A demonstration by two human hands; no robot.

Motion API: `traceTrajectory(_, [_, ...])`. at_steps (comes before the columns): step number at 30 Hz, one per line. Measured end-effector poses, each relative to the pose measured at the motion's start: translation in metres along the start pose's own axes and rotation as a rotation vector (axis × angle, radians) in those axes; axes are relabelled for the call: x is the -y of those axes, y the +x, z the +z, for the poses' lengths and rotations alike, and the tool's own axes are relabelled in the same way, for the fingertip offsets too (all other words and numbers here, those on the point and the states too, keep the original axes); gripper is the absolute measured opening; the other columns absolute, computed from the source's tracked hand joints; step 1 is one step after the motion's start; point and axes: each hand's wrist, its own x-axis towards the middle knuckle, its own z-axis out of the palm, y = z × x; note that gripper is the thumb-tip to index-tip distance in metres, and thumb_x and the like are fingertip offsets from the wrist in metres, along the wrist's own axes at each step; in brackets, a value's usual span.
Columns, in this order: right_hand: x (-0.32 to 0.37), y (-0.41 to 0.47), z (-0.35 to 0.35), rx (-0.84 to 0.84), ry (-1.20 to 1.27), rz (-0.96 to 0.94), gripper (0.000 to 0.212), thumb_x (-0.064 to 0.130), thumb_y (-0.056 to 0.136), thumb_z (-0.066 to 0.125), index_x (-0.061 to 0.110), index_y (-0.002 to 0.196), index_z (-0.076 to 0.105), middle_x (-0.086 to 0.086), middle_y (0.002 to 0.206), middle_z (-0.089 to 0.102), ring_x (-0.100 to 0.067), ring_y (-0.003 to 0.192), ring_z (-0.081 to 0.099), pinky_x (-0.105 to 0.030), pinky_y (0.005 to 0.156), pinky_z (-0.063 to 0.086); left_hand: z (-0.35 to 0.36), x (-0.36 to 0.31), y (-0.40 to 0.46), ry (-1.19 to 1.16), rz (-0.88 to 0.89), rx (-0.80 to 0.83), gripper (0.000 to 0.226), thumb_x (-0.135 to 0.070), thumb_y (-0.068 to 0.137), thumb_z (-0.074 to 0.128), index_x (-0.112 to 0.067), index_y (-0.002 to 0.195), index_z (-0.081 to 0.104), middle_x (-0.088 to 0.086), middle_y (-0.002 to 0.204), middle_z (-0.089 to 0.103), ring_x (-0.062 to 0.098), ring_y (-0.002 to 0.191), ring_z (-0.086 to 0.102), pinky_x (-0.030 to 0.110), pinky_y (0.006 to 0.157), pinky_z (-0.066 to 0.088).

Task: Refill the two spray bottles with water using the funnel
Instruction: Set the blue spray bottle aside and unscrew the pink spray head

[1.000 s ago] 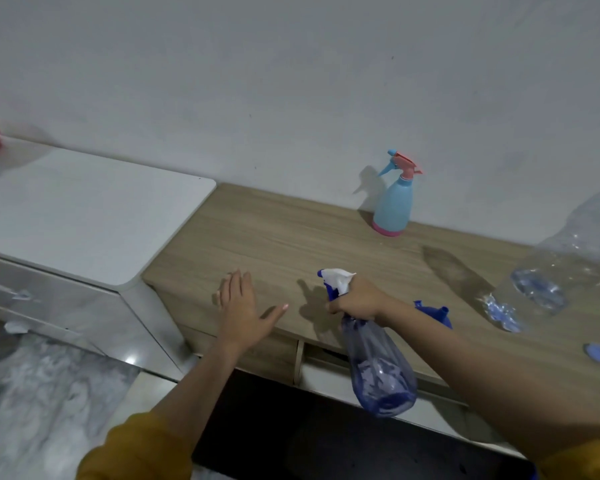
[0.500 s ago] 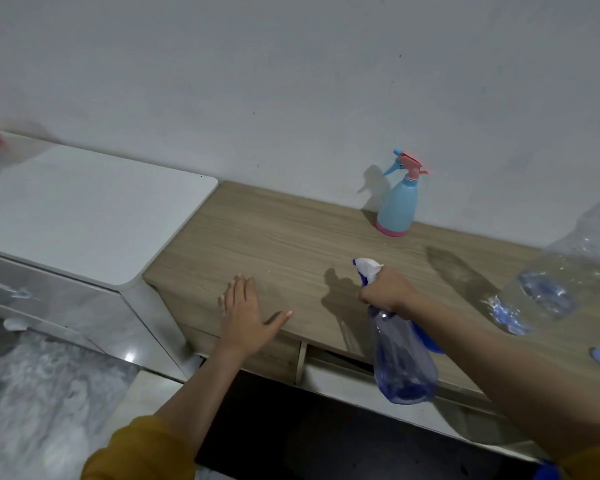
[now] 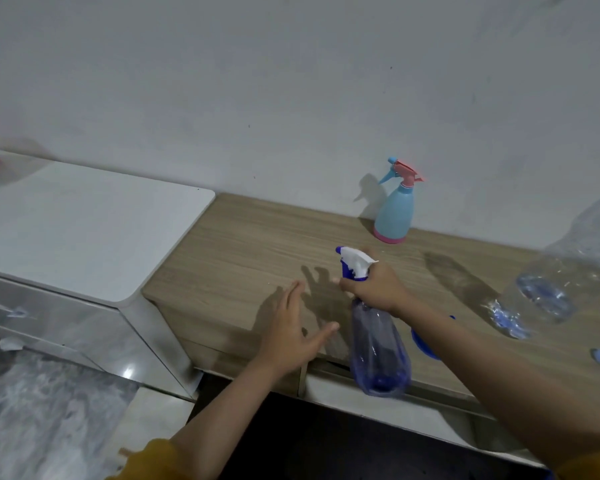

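Right hand (image 3: 374, 289) grip pinching clear spray bottle (image 3: 378, 348) neck | left hand (image 3: 291, 334) spread, empty

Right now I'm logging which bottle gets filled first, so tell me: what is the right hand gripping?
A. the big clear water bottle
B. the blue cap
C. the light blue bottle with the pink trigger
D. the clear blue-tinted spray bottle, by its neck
D: the right hand wraps the neck of the clear blue-tinted spray bottle, just under its white trigger head; the light blue bottle stands untouched by the wall.
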Motion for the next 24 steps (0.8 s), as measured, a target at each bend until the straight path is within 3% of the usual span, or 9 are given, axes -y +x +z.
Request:
traceTrajectory(2, [0.007,0.007,-0.003,-0.095,0.094,-0.093,0.075,0.043,0.074,0.077,0.027,0.137,0.041,0.004,0.117,0.052,-0.018,0.075,0.068,-0.029,0.069,0.059,0.006,-0.014,0.002,-0.195,-0.012,0.07,0.093,-0.065,0.073,0.057,-0.019,0.146,0.024,-0.007,0.147,0.032,0.006,0.136,0.028,0.023,0.11,0.025])
traceTrajectory(4, [0.017,0.013,-0.008,-0.16,0.224,-0.16,0.08,0.052,0.066,0.078,0.038,0.13,0.032,0.005,0.123,0.047,-0.025,0.08,0.07,-0.046,0.072,0.059,0.013,-0.026,0.006,-0.389,-0.039,0.114,0.085,-0.054,0.075,0.062,-0.02,0.144,0.026,-0.005,0.143,0.041,0.005,0.131,0.039,0.025,0.107,0.036])
traceTrajectory(5, [0.02,0.017,-0.011,-0.189,0.283,-0.186,0.077,0.051,0.067,0.079,0.042,0.125,0.029,0.0,0.125,0.049,-0.027,0.079,0.071,-0.048,0.071,0.06,0.015,-0.031,0.01,-0.472,-0.056,0.115,0.081,-0.046,0.077,0.065,-0.019,0.142,0.027,-0.003,0.139,0.045,0.005,0.128,0.044,0.025,0.106,0.039])
traceTrajectory(8, [0.036,0.025,-0.017,-0.273,0.452,-0.245,0.06,0.031,0.08,0.075,0.036,0.119,0.029,-0.019,0.11,0.059,-0.026,0.064,0.071,-0.037,0.06,0.06,0.016,-0.037,0.024,-0.583,-0.084,0.073,0.075,-0.044,0.074,0.07,-0.033,0.137,0.03,-0.011,0.13,0.05,0.003,0.121,0.051,0.027,0.102,0.043])
traceTrajectory(10, [0.044,0.034,-0.019,-0.405,0.488,-0.271,0.045,0.033,0.083,0.071,0.034,0.111,0.036,-0.018,0.096,0.064,-0.029,0.062,0.07,-0.04,0.061,0.06,0.012,-0.039,0.038,-0.557,-0.071,0.05,0.072,-0.051,0.072,0.071,-0.047,0.131,0.031,-0.011,0.126,0.053,0.004,0.117,0.053,0.025,0.097,0.046])
traceTrajectory(13, [0.051,0.053,-0.027,-0.523,0.376,-0.311,0.024,0.04,0.084,0.067,0.036,0.099,0.049,-0.01,0.086,0.066,-0.022,0.072,0.069,-0.034,0.067,0.057,0.006,-0.04,0.063,-0.493,-0.041,-0.019,0.07,-0.035,0.074,0.077,-0.045,0.127,0.033,-0.012,0.116,0.055,-0.003,0.107,0.055,0.013,0.087,0.046])
traceTrajectory(17, [0.058,0.08,-0.046,-0.469,0.214,-0.4,0.015,0.019,0.085,0.069,0.018,0.099,0.062,0.001,0.094,0.066,-0.004,0.079,0.063,-0.013,0.069,0.05,0.001,-0.036,0.101,-0.452,-0.029,-0.055,0.067,-0.027,0.073,0.079,-0.042,0.126,0.041,-0.023,0.112,0.055,-0.011,0.103,0.053,0.007,0.081,0.045])
traceTrajectory(19, [0.062,0.094,-0.057,-0.418,0.163,-0.383,0.017,0.018,0.083,0.07,0.018,0.099,0.063,0.001,0.091,0.067,-0.004,0.081,0.063,-0.011,0.066,0.049,-0.002,-0.033,0.123,-0.413,-0.042,-0.051,0.067,-0.027,0.073,0.079,-0.038,0.128,0.043,-0.025,0.112,0.055,-0.009,0.103,0.053,0.009,0.083,0.045])
traceTrajectory(24, [0.073,0.138,-0.081,-0.382,0.029,-0.352,0.018,0.014,0.079,0.074,0.015,0.094,0.063,0.0,0.085,0.067,-0.01,0.072,0.064,-0.014,0.06,0.05,0.004,-0.02,0.181,-0.333,-0.072,-0.071,0.07,-0.022,0.07,0.079,-0.032,0.128,0.042,-0.007,0.119,0.057,0.012,0.108,0.056,0.027,0.087,0.05])
